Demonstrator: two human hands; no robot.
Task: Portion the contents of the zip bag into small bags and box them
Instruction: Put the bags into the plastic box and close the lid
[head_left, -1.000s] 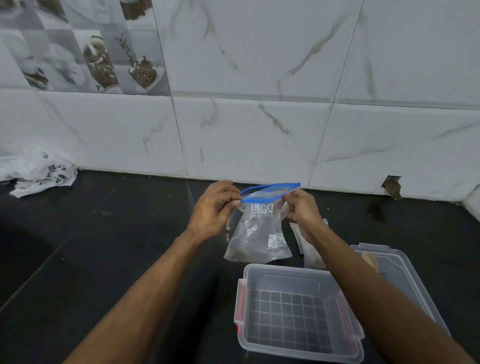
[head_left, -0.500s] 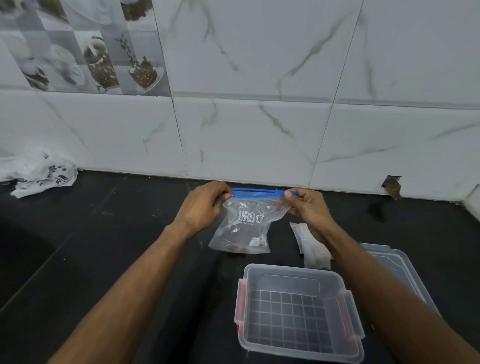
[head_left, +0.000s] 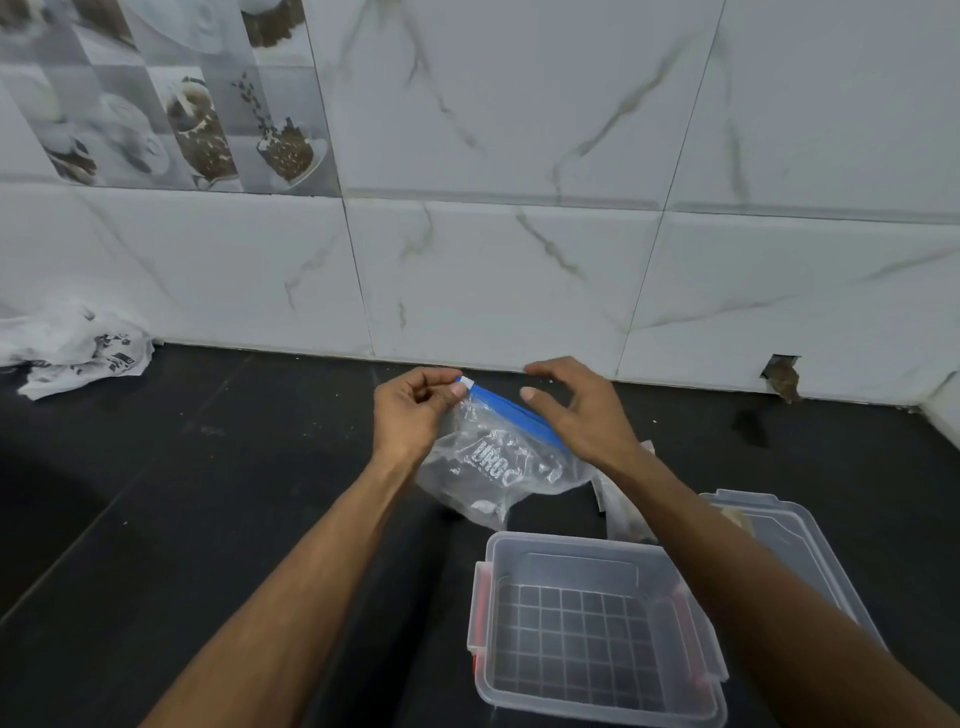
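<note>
Head view: left hand (head_left: 415, 410) pinching zip bag (head_left: 493, 462) corner, right hand (head_left: 576, 410) loose above.

A wall (head_left: 519, 156) of large white tiles with thin grey-brown marble veins filled the upper half of the view. At about 10 o'clock sat a decorative tile (head_left: 171, 93) printed in grey and brown with cups and dishes. Grey grout lines ran between the tiles. At 3 o'clock, where the wall met the desk (head_left: 208, 493), a small broken hole (head_left: 782, 371) showed brown inside. The desk was a black, faintly glossy surface with fine seams and some pale dust. At 9 o'clock a crumpled white cloth (head_left: 72, 351) with black print lay against the wall. The light was soft and even.
</note>
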